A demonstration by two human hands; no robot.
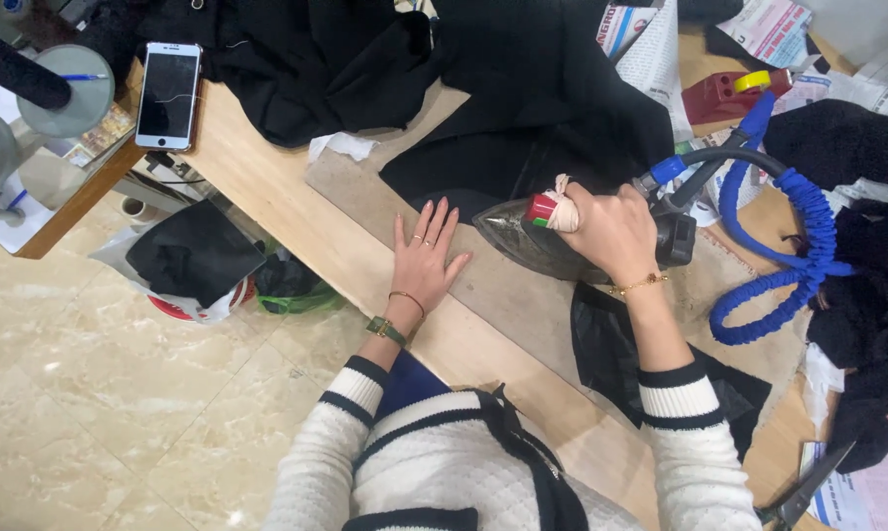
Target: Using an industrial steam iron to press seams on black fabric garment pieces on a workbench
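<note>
- A person in a white quilted top with black trim leans over a long, pale wooden bench (267,177) that runs diagonally from the far left to the near right.
- The right hand (616,231) is closed around the handle of a dark, pointed steam iron (542,241), wrist bent, a thin gold bracelet on it.
- The iron sits near the middle of the bench on a grey-brown pressing mat (365,197). Its long axis runs roughly left to right, with the pointed nose aimed left toward the other hand and its back end toward the right.
- A red cap wrapped in pale cloth sits on top of the iron, beside the thumb.
- A blue corrugated hose (808,246) and a black cable lead from the back of the iron and loop toward the bench's right end.
- The left hand (424,256) lies flat on the mat, palm down, fingers spread, just left of the iron's nose and not touching it.
- Black fabric (562,108) is piled along the far edge, reaching under the iron.
- A white smartphone (168,93) lies face up at the far left corner.
</note>
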